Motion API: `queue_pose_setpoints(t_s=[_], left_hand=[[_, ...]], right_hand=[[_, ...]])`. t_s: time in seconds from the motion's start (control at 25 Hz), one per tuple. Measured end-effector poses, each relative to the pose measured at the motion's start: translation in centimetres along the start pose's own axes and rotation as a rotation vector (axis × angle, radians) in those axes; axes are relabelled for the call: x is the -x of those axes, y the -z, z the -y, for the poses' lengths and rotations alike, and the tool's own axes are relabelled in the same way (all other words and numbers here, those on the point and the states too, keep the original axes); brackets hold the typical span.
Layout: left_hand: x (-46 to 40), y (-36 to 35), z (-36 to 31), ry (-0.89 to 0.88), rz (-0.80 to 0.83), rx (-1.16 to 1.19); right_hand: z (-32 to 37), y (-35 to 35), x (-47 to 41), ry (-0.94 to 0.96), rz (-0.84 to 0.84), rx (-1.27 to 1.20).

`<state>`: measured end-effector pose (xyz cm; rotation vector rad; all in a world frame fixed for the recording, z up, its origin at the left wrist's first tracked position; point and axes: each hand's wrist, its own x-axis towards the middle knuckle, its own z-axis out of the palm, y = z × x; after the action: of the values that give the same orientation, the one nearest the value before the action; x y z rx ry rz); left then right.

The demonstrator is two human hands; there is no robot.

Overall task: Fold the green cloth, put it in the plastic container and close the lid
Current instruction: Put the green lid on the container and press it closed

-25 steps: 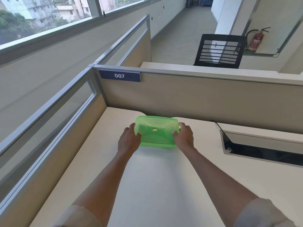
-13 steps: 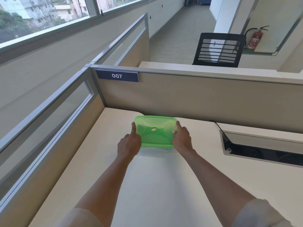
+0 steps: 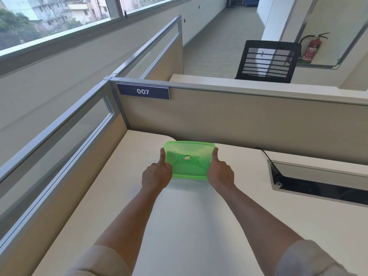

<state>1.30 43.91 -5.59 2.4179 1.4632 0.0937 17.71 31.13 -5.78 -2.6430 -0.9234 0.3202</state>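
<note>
A translucent green plastic container (image 3: 189, 161) with its lid on sits on the white desk (image 3: 189, 226), near the back partition. My left hand (image 3: 156, 175) grips its left side, thumb pointing forward along the lid's edge. My right hand (image 3: 220, 172) grips its right side the same way. The green cloth cannot be made out; the green lid hides whatever is inside.
A beige partition (image 3: 239, 120) with a "007" plate (image 3: 143, 91) stands right behind the container. A glazed partition (image 3: 65, 148) lines the desk's left edge. A cable slot (image 3: 318, 185) is sunk into the desk at the right, with a black cable (image 3: 264, 153) running into it.
My hands slid back from on top of the lid to the container's near corners, and both thumbs now lie straight along its sides. The container stayed in place.
</note>
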Motion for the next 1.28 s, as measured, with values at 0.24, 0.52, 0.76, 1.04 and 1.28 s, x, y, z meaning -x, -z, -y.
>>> queue_pose_setpoints(t_s=[0.24,0.52,0.76,1.04,1.28], left_hand=[[-0.1,-0.2,0.0,-0.016,-0.014,-0.009],[-0.2,-0.1,0.3,-0.036,-0.015,-0.027],[0.2,-1.1,0.6,-0.044,-0.083,0.085],[0.2,-1.7,1.4,-0.087,-0.077,0.222],[0.2,-0.4,0.8,-0.058,-0.034,0.071]], right_hand=[[-0.3,0.4,-0.3,0.013,0.051,0.018],[-0.4,0.6,-0.2,0.025,0.07,0.017],[-0.9,-0.3,-0.4,0.027,0.033,-0.036],[-1.6,-1.4,-0.6,0.018,-0.009,-0.112],[-1.5,-0.9,-0.6,0.007,0.02,-0.096]])
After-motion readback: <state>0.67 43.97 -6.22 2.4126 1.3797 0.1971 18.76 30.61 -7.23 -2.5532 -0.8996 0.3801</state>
